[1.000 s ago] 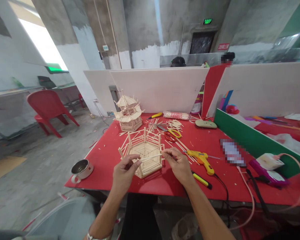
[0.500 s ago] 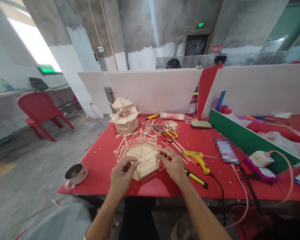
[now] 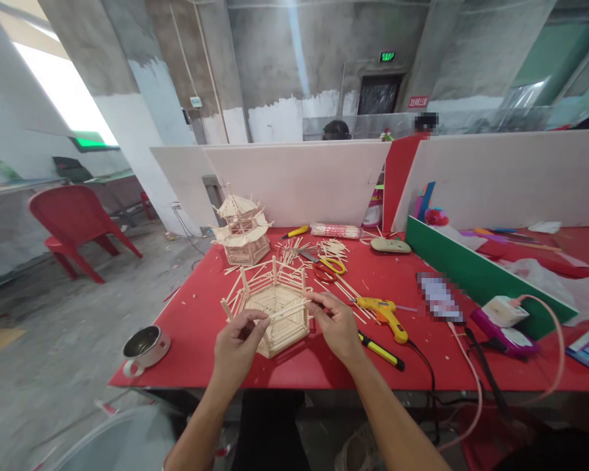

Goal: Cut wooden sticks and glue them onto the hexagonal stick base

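Note:
Between my two hands a thin pale wooden stick (image 3: 288, 310) is stretched, over the near part of a six-sided stick frame (image 3: 287, 341) with short upright posts. My left hand (image 3: 239, 343) pinches its left end between thumb and fingers. The right end is pinched by my right hand (image 3: 334, 322). Whether it is one stick or a pair I cannot tell. Behind the frame are loose sticks (image 3: 334, 248) and scissors (image 3: 330, 267) with red and yellow handles. A finished-looking stick pagoda (image 3: 243, 239) stands at the back left.
Right of my hands lie a yellow glue gun (image 3: 385, 315) with its cord and a yellow-black utility knife (image 3: 381, 351). A mug (image 3: 147, 348) stands near the left table edge. Further right are a phone (image 3: 440, 297), a green board (image 3: 485, 268) and a power strip (image 3: 503, 330).
The view has shifted slightly, so everything sits a little further left and lower. Both hands keep their pinch on the stick, nearly unmoved over the frame.

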A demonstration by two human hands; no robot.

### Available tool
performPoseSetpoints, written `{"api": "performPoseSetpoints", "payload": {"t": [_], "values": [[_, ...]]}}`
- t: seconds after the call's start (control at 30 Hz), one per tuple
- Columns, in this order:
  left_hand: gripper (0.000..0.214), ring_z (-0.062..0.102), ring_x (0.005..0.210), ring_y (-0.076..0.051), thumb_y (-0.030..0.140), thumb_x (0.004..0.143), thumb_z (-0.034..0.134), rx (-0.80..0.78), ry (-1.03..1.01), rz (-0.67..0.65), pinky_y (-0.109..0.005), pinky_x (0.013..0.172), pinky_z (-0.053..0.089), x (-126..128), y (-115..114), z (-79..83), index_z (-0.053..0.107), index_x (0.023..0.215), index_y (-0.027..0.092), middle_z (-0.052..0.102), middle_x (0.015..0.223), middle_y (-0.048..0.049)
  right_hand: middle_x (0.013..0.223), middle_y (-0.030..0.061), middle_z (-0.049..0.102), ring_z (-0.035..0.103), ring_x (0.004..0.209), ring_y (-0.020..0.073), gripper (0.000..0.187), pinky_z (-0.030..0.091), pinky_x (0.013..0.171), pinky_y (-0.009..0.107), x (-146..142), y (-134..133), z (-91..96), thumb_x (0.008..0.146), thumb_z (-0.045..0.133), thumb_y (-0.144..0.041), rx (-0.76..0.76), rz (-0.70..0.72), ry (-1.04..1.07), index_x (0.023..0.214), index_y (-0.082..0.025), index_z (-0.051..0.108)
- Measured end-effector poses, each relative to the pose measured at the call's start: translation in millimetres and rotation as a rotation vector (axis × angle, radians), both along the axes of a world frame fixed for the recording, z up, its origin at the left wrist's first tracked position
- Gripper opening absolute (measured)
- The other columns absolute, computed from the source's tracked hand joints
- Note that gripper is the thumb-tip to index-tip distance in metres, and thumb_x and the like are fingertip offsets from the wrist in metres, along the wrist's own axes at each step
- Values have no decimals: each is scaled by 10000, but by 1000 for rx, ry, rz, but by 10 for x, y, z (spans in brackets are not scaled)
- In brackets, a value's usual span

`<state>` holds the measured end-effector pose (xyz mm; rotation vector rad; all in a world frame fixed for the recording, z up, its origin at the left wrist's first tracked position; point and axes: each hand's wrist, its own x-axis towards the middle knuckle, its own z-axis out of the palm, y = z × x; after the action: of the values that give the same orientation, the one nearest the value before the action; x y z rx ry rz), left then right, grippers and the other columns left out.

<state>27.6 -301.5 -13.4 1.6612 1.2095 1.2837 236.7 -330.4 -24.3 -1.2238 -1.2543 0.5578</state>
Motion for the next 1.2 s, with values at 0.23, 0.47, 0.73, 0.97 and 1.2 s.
{"api": "performPoseSetpoints", "payload": {"t": [0.23,0.47,0.73,0.97,1.2], "values": [[229,409,498,-100,407,762,720,-18,1,-14,-214,475,335,-1,-3,-15,717,829,187,544,583,27,948,57,714,667,896,184,237,530,777,283,5,3,10,906,586,-315,63,12,-22,1050,-233,756],[215,401,510,-101,393,773,714,-1,31,-8,-211,483,333,-25,5,-47,713,845,190,528,590,29,949,59,715,665,898,181,226,521,814,293,-1,19,-11,906,594,-308,69,11,-20,1041,-231,758],[227,394,503,-93,376,759,723,7,28,-30,-205,489,323,-26,9,-50,709,854,170,431,546,55,954,58,721,674,946,202,238,530,813,303,-10,27,-37,902,604,-346,43,6,0,1040,-230,760],[247,384,500,-92,397,778,703,8,40,-29,-204,480,314,-44,30,-100,703,858,163,424,544,56,971,54,719,675,953,197,227,532,814,294,-17,20,-43,906,606,-347,41,10,17,1043,-253,761],[253,371,502,-95,401,772,706,-26,16,-37,-204,466,308,-35,28,-89,703,868,167,464,554,45,939,51,711,673,890,182,224,526,783,283,-9,32,-63,902,616,-323,52,6,-4,1049,-237,761]]}}
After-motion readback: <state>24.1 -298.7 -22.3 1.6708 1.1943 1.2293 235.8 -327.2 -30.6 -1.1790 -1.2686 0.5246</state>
